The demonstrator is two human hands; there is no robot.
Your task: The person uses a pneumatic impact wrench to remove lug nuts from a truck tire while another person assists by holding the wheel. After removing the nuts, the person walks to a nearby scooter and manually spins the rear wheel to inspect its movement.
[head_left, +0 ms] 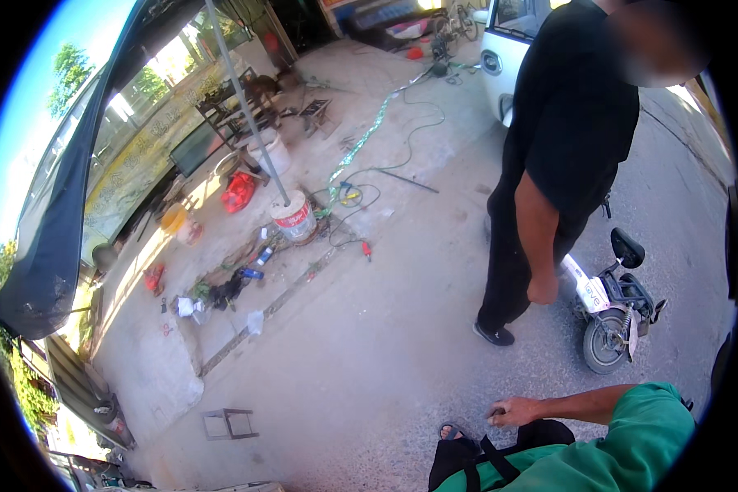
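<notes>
My right hand [514,412] comes in from the lower right under a green sleeve [652,426], held in front of my body. Its fingers are curled around a small dark thing [498,412] too small to make out. Black straps cross my green shirt, and below the hand one of my sandalled feet [449,431] shows on the rough ground. My left hand does not appear. Nearest to the right hand stand another person [562,107] in black clothes, with one arm hanging down, and a small white electric scooter [592,295].
A white and red bucket [293,220] holds an upright pole [246,98]. A green hose [369,135] and cables cross the concrete. Litter [225,293], a red bag [238,193] and a low stool frame [230,424] lie leftward. A white van [500,61] stands behind the person.
</notes>
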